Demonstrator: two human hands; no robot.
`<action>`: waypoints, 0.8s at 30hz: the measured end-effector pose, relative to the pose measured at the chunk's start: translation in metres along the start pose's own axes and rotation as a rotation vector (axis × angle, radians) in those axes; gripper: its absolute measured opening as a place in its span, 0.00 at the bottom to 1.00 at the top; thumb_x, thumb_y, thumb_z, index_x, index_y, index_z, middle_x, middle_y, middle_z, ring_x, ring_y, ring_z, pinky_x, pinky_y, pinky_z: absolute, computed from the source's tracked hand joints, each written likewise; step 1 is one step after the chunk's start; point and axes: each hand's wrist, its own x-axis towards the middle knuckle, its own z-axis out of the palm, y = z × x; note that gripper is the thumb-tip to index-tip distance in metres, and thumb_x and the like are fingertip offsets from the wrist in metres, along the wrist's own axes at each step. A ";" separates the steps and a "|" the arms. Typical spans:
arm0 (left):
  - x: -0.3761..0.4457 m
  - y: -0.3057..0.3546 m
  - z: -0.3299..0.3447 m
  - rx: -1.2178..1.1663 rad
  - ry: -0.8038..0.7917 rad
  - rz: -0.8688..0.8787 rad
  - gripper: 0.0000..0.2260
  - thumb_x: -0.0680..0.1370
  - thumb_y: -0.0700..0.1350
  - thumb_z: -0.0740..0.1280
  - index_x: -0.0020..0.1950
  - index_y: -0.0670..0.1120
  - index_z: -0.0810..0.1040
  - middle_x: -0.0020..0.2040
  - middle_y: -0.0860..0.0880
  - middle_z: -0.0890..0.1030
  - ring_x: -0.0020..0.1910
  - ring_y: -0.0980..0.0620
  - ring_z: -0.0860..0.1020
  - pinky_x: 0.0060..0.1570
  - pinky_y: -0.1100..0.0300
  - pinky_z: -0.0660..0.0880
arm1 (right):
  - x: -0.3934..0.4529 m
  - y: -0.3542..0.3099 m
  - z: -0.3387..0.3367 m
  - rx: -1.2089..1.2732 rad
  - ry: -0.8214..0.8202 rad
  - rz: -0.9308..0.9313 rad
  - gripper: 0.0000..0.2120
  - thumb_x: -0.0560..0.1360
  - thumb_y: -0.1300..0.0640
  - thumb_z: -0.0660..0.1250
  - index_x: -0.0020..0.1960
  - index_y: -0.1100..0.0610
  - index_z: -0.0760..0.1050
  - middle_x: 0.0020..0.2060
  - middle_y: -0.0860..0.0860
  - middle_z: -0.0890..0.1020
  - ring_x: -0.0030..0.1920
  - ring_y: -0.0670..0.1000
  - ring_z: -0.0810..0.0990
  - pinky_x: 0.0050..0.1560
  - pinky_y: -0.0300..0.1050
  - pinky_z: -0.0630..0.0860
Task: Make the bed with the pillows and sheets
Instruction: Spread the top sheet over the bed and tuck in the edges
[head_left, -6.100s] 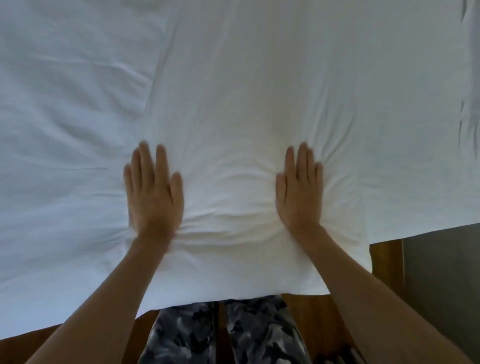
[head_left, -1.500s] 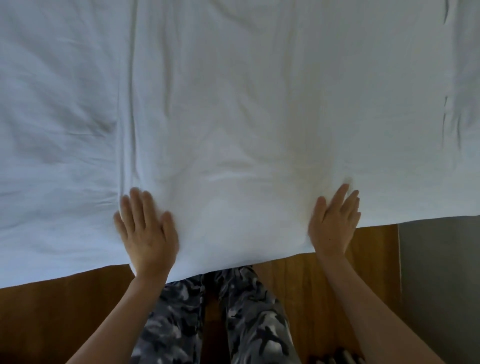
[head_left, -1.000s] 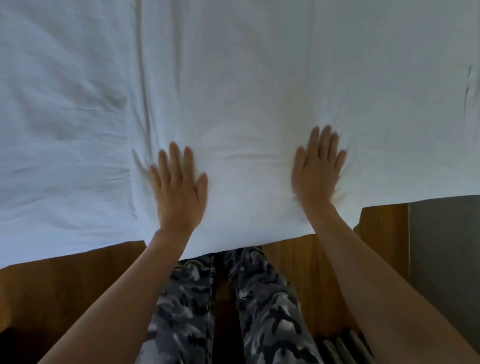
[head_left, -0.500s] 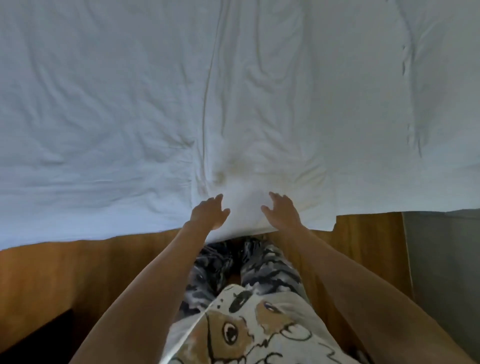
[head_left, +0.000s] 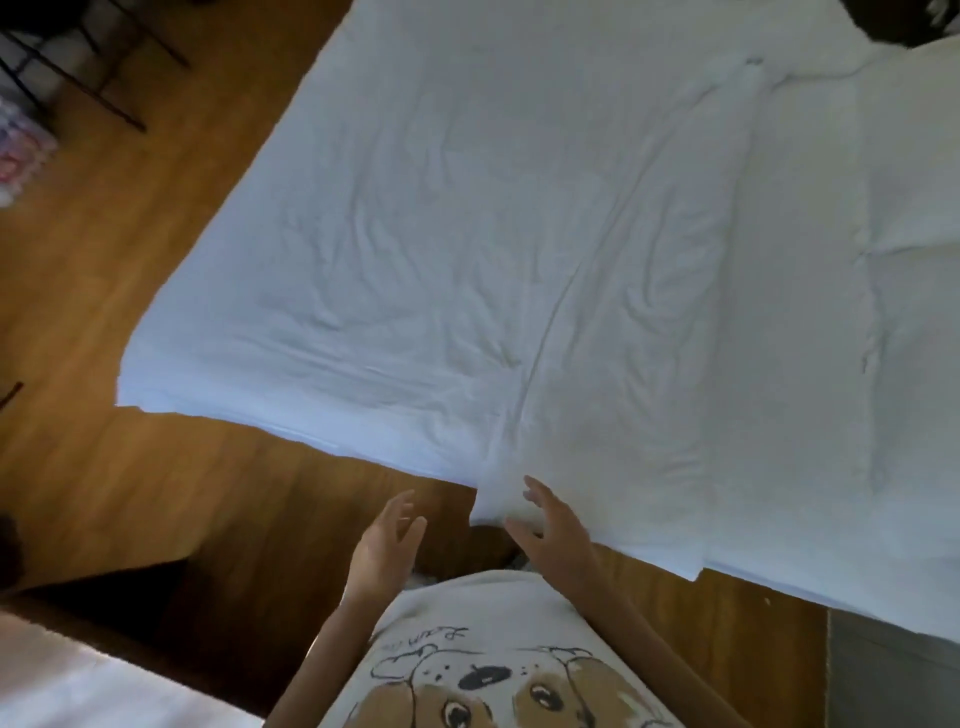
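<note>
**Two open hands at the sheet's near edge**

Both of our hands hover with fingers spread and relaxed, holding nothing. Our left hand (head_left: 387, 548) is over the brown wooden floor (head_left: 156, 493), its fingertips just short of the bed edge. Our right hand (head_left: 553, 525) reaches a little further, its fingers over the hanging corner of the upper layer of the wrinkled white cotton sheet (head_left: 441, 249); whether they touch the cloth we cannot tell.

That sheet spreads away ahead of both sets of fingers, covering the bed, with a long fold line running up from just beyond our right fingertips. We judge it light, limp and easy to bunch, so it should be taken at the hem by pinching, one hand on each side of the fold, and drawn taut rather than pushed.

Far beyond our right fingers, toward the upper right, lies a plump white pillow (head_left: 914, 156). Far off to the left of our left fingers stands a black metal frame (head_left: 78, 62) on the floor. Nothing sits between our fingers and the hem.
</note>
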 end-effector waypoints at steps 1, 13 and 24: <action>0.000 -0.008 -0.017 -0.029 0.033 0.005 0.19 0.82 0.50 0.61 0.72 0.51 0.67 0.66 0.49 0.76 0.61 0.52 0.76 0.58 0.55 0.77 | 0.001 -0.014 0.007 0.000 -0.023 -0.005 0.29 0.77 0.47 0.66 0.74 0.50 0.61 0.66 0.48 0.73 0.62 0.45 0.71 0.63 0.39 0.65; 0.010 -0.150 -0.257 -0.308 0.324 0.024 0.13 0.81 0.47 0.64 0.66 0.50 0.74 0.56 0.53 0.80 0.54 0.56 0.78 0.53 0.58 0.77 | 0.055 -0.253 0.170 0.100 -0.152 -0.134 0.17 0.77 0.48 0.66 0.64 0.42 0.68 0.55 0.43 0.79 0.57 0.44 0.77 0.52 0.34 0.73; 0.107 -0.254 -0.441 -0.509 0.490 -0.113 0.15 0.80 0.48 0.65 0.66 0.46 0.75 0.53 0.58 0.80 0.52 0.59 0.80 0.53 0.52 0.79 | 0.197 -0.447 0.276 -0.154 -0.243 -0.277 0.19 0.76 0.49 0.68 0.66 0.46 0.70 0.56 0.43 0.79 0.57 0.44 0.77 0.61 0.45 0.73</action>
